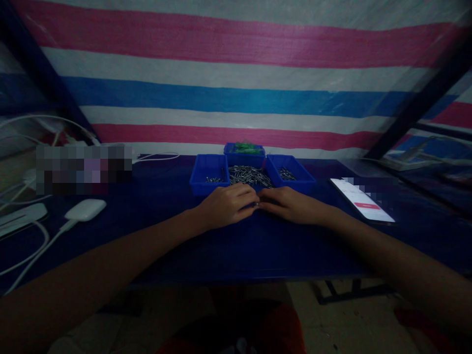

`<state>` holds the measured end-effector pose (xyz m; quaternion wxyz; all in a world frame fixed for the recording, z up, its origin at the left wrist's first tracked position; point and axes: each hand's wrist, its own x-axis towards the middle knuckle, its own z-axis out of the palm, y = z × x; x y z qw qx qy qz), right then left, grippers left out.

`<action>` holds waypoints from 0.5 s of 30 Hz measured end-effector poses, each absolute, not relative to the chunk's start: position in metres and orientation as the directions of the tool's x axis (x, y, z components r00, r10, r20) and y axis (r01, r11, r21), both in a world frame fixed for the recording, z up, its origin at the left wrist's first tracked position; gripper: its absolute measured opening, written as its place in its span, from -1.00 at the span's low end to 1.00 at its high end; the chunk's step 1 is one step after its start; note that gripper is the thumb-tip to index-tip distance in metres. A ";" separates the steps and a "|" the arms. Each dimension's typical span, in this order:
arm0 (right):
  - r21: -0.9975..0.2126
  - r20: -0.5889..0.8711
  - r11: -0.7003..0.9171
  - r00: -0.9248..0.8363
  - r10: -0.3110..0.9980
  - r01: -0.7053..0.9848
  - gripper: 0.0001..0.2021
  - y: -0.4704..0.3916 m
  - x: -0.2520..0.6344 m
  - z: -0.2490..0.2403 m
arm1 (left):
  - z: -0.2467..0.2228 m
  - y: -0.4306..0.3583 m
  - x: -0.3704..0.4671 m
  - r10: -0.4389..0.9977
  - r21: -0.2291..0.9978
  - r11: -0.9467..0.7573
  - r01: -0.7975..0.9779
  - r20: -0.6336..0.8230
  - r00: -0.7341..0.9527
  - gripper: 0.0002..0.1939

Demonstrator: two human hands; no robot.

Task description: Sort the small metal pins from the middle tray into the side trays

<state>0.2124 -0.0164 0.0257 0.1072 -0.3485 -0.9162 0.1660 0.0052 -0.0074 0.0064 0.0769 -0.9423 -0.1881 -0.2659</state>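
Over the table's middle, my left hand [232, 202] and my right hand [291, 204] meet at the fingertips. Both are closed in a pinch, and a tiny glint shows between them; what they hold is too small to name. Just beyond the fingers lies a pile of thin, shiny metal pieces [249, 174], partly hidden by my left hand. A blue bin [197, 172] on the left holds some metal pieces at its near end. On the right, another blue bin [304, 177] has similar pieces in it. Behind the pile, a third blue bin [245, 158] contains green material [246, 147].
A phone [363, 199] with a lit screen lies at the right of the blue table [236, 250]. At the left are a white charger [85, 209], white cables [46, 241] and a blurred-out patch. A striped sheet [236, 73] hangs behind the table.
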 end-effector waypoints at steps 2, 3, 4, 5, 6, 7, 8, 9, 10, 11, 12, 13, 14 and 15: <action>-0.349 0.092 0.705 -0.726 0.681 0.617 -0.77 -0.016 0.214 0.026 | 0.006 -0.008 0.006 0.351 -0.035 -0.904 0.426 0.507 0.787 -0.83; -0.339 0.097 0.707 -0.724 0.683 0.621 -0.77 -0.016 0.214 0.027 | 0.006 -0.007 0.006 0.382 -0.035 -0.889 0.456 0.494 0.781 -0.84; -0.335 0.101 0.708 -0.724 0.683 0.622 -0.76 -0.016 0.215 0.027 | 0.005 -0.007 0.006 0.413 -0.039 -0.871 0.489 0.482 0.773 -0.84; -0.339 0.104 0.710 -0.726 0.680 0.617 -0.76 -0.016 0.215 0.028 | 0.004 -0.006 0.006 0.441 -0.047 -0.853 0.520 0.469 0.765 -0.84; -0.347 0.105 0.712 -0.729 0.677 0.611 -0.77 -0.017 0.215 0.028 | 0.002 -0.005 0.005 0.463 -0.059 -0.835 0.546 0.459 0.758 -0.84; -0.355 0.104 0.713 -0.732 0.674 0.605 -0.77 -0.018 0.215 0.028 | 0.001 -0.004 0.005 0.472 -0.068 -0.828 0.557 0.452 0.757 -0.83; -0.360 0.103 0.713 -0.734 0.672 0.602 -0.77 -0.018 0.214 0.028 | -0.001 -0.003 0.005 0.476 -0.083 -0.823 0.563 0.440 0.761 -0.83; -0.361 0.100 0.714 -0.736 0.669 0.600 -0.78 -0.019 0.213 0.028 | -0.002 -0.002 0.005 0.476 -0.096 -0.819 0.565 0.434 0.764 -0.82; -0.359 0.096 0.715 -0.738 0.668 0.600 -0.78 -0.020 0.212 0.027 | -0.003 -0.001 0.005 0.473 -0.109 -0.819 0.564 0.428 0.770 -0.81; -0.355 0.091 0.716 -0.741 0.666 0.600 -0.78 -0.020 0.211 0.027 | -0.004 0.000 0.006 0.469 -0.120 -0.819 0.561 0.422 0.775 -0.81; -0.350 0.089 0.719 -0.743 0.663 0.600 -0.78 -0.020 0.210 0.026 | -0.005 0.000 0.007 0.464 -0.130 -0.820 0.557 0.417 0.781 -0.81; -0.344 0.090 0.724 -0.746 0.660 0.599 -0.78 -0.020 0.209 0.025 | -0.005 0.001 0.007 0.458 -0.138 -0.823 0.551 0.411 0.788 -0.81; -0.335 0.092 0.728 -0.748 0.657 0.598 -0.78 -0.020 0.209 0.024 | -0.005 0.001 0.008 0.452 -0.146 -0.826 0.545 0.406 0.794 -0.81; -0.325 0.093 0.732 -0.750 0.654 0.598 -0.78 -0.020 0.209 0.023 | -0.005 0.001 0.009 0.446 -0.151 -0.829 0.538 0.403 0.800 -0.80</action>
